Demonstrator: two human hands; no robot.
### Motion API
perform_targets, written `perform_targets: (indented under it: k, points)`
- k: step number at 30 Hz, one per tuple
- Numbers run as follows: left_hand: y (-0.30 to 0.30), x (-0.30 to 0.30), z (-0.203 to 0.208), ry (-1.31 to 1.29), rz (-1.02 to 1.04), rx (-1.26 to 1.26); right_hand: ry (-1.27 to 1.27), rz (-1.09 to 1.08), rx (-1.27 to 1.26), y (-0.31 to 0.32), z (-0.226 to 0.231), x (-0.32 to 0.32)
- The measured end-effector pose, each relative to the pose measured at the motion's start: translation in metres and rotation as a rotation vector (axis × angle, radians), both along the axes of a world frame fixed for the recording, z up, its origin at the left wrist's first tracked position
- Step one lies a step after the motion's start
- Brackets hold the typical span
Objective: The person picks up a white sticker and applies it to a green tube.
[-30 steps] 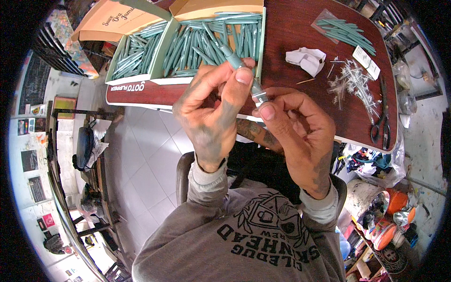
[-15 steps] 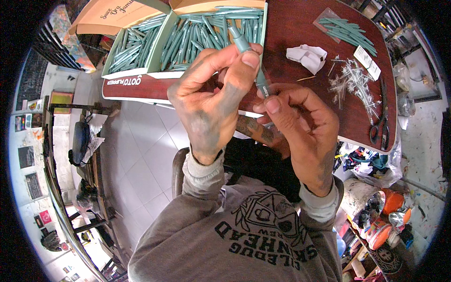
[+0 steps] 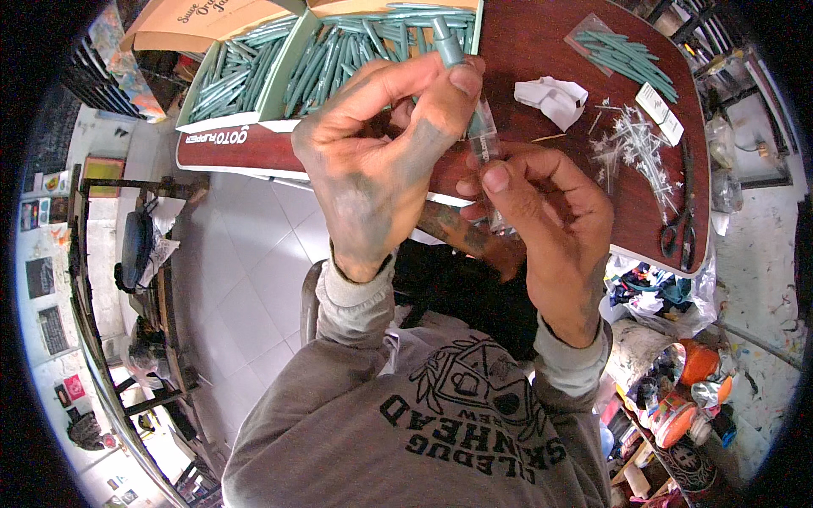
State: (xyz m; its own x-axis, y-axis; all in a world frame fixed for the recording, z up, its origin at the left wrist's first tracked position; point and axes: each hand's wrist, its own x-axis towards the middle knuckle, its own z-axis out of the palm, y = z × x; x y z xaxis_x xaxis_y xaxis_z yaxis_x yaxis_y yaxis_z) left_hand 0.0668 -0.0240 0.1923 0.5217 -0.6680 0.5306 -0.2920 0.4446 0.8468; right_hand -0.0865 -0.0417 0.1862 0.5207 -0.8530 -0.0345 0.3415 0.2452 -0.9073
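My left hand (image 3: 373, 161) pinches a teal pen (image 3: 449, 46) between thumb and fingers, with the pen's narrow end pointing up and away. Below that grip runs a clear plastic sleeve (image 3: 483, 127) in line with the pen. Its lower part is pinched by the thumb and fingers of my right hand (image 3: 555, 224), and a loose see-through end hangs below. My fingers hide how far the pen reaches into the sleeve. Behind my left hand stands an open cardboard box (image 3: 275, 102) with compartments full of teal pens (image 3: 241, 72).
On the dark red table (image 3: 525, 34) lie a clear bag of teal pens (image 3: 627, 59), a white crumpled cloth (image 3: 550, 102), a white card (image 3: 659, 114), a heap of thin white sticks (image 3: 639, 157) and black scissors (image 3: 680, 233). Paint-stained containers (image 3: 677, 389) stand at the lower right.
The pen and both hands have shifted slightly, my left hand a little up. The clear plastic around the lower part now shows more plainly, with its loose end below my right fingers.
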Motion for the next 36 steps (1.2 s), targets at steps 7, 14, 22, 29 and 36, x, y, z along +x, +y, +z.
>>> perform_targets:
  k: [7,14,22,29,36]
  points:
    - [0.003,0.003,0.009,-0.112,-0.030,0.131,-0.060,-0.007,0.033,-0.002,-0.003,-0.001]
    - [-0.001,0.004,0.006,0.040,-0.009,0.137,-0.044,-0.084,-0.006,-0.003,0.002,0.002]
    - [0.000,-0.003,-0.008,0.002,-0.188,0.099,-0.052,-0.085,-0.030,-0.004,0.006,0.001]
    - [-0.002,-0.004,-0.013,0.048,-0.161,0.066,-0.132,-0.282,-0.305,-0.005,0.002,0.019]
    - [0.002,-0.002,-0.005,-0.075,-0.094,0.159,0.017,-0.302,-0.395,-0.006,-0.002,0.014]
